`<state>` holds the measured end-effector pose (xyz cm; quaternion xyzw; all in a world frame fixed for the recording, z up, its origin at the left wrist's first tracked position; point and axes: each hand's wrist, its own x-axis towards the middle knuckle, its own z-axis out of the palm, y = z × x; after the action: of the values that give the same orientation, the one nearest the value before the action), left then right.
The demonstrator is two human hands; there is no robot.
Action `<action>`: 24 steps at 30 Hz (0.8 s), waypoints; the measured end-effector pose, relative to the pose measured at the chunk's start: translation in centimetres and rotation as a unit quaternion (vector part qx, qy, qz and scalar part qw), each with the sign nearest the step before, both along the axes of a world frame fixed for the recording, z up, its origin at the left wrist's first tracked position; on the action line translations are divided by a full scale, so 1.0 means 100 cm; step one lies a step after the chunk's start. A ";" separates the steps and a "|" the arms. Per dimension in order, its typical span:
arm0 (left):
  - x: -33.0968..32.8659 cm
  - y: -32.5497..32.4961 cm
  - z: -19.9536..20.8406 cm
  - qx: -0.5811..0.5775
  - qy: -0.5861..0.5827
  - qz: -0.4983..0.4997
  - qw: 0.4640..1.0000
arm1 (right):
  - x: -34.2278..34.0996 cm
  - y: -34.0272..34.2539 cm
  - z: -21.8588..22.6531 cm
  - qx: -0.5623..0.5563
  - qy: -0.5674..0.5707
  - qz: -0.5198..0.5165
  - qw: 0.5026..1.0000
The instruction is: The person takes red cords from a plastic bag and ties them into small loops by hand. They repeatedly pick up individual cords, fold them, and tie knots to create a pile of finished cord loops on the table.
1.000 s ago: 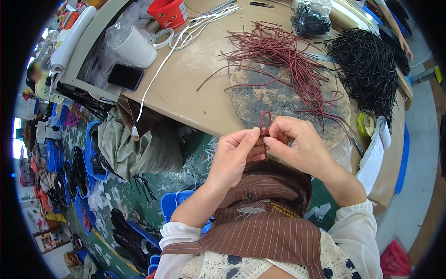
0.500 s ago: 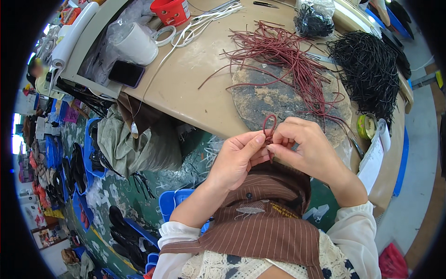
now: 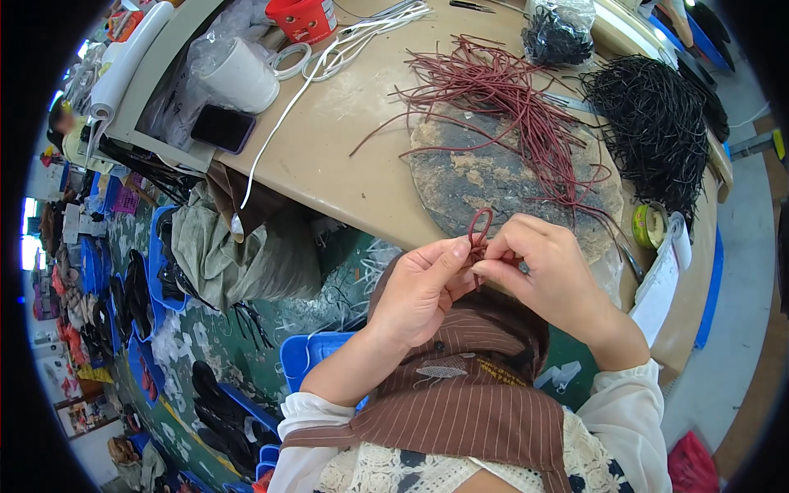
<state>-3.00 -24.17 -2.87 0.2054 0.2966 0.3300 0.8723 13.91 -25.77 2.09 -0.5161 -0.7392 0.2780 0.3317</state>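
Observation:
Both hands meet in front of the table's near edge, working on one dark red cord [image 3: 480, 220]. A loop of the cord stands up above the fingertips. My left hand [image 3: 426, 287] pinches it between thumb and forefinger. Against it, my right hand [image 3: 538, 267] is closed with thumb and fingers together at the cord's lower part. The fingers hide the crossing of the strands. Just beyond lies a heap of similar red cords [image 3: 518, 107], spread partly over a round, worn dark slab [image 3: 460, 185].
A pile of black cords [image 3: 645, 123] lies at the far right, near a green round tin [image 3: 649, 225] and white paper [image 3: 664, 275]. At the far left are a phone [image 3: 223, 129], a white roll [image 3: 238, 78], a red tub [image 3: 302, 20] and white cord [image 3: 279, 123].
Both hands stay nearly in place with the cord between them. The loop leans slightly more to the right and looks a little narrower.

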 end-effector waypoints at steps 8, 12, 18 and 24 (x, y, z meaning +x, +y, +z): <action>0.004 -0.003 0.004 -0.030 -0.057 -0.015 0.998 | 0.002 -0.003 0.009 0.002 -0.039 -0.002 0.999; 0.004 -0.002 0.006 -0.026 -0.060 -0.021 0.998 | 0.006 -0.002 0.003 0.031 -0.014 0.001 0.999; 0.002 -0.002 0.001 -0.013 -0.147 -0.045 0.988 | 0.002 -0.002 0.018 0.059 -0.099 0.006 0.993; 0.009 0.003 0.026 0.016 -0.054 0.006 0.998 | 0.002 0.002 0.007 0.118 0.031 -0.052 0.991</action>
<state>-2.10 -23.90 -0.28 0.1996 0.2449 0.3503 0.8817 14.08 -25.58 2.75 -0.5024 -0.7283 0.1869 0.4269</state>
